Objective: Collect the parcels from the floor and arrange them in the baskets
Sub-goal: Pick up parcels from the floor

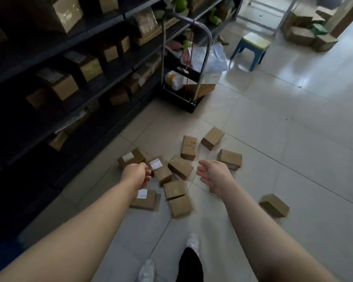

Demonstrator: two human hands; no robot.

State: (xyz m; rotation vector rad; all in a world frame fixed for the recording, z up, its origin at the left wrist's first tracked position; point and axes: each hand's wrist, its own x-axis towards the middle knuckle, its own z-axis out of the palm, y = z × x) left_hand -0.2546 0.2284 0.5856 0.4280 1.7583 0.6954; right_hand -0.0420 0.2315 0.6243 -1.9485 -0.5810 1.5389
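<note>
Parcels (180,166) scattered on floor (273,139); none held.
Left hand (136,174) loosely curled, right hand (212,176) spread, both hands empty. Stiff cartons judged light; to be gripped across short sides.

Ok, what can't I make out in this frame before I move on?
Head view:
- Left hand: its own back hides the fingertips, so any grip on a parcel is unclear.
- Labelled parcel: print too small and blurred.
- Flat parcel: left end covered by the left forearm.
- Shelving: lower levels lost in shadow.
</note>
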